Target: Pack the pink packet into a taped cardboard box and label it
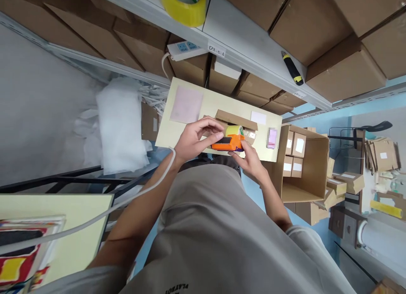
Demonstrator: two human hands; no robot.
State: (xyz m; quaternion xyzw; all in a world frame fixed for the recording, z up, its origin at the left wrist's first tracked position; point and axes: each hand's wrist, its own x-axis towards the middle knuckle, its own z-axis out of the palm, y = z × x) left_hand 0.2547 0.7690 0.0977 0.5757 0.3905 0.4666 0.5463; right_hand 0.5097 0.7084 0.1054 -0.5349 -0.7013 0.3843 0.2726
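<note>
An orange tape dispenser [226,143] with a roll of yellowish tape [234,130] in it is held over the table, in front of my body. My right hand [250,159] grips its right end, the thumb below and the fingers partly hidden behind it. At the dispenser's left end is my left hand [199,137], its fingers curved and the thumb apart from them, the thumb tip close to or touching the dispenser. Just behind the dispenser lies an opened cardboard box [236,118], partly covered by the hands and tape.
The cream table [165,131] carries a pinkish sheet [187,104] and a white label [258,117]. A large carton [304,192] with small boxes stands at right. Above are a shelf edge [241,53], a tape roll [190,11] and a cutter [292,68]. A white cable [127,203] crosses my left arm.
</note>
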